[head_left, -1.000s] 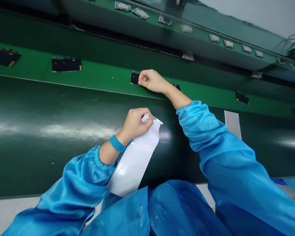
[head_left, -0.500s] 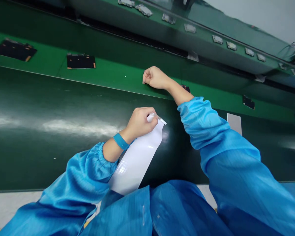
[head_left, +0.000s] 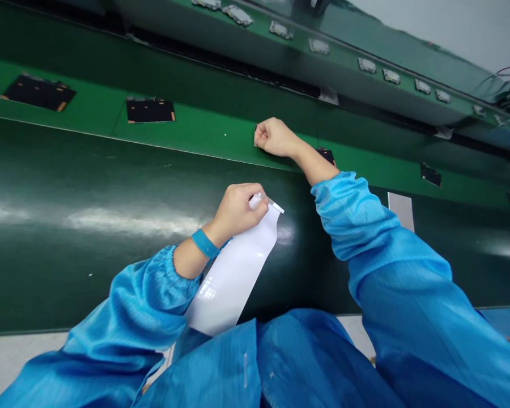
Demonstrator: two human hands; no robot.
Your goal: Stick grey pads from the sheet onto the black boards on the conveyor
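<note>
My left hand is closed, pinching the top end of a long white glossy strip that runs down toward my lap. A blue band circles that wrist. My right hand is a closed fist resting on a small black board on the bright green conveyor belt; the board is mostly hidden under the hand and forearm. What the fist holds, if anything, is hidden.
Two more black boards lie on the belt to the left, another black board to the right. A grey strip lies on the dark green table. Several small silver parts ride the upper belt.
The black boards on the belt have drifted rightward in view. My right fist stays on its board, which is now more covered. My left hand keeps its pinch on the strip.
</note>
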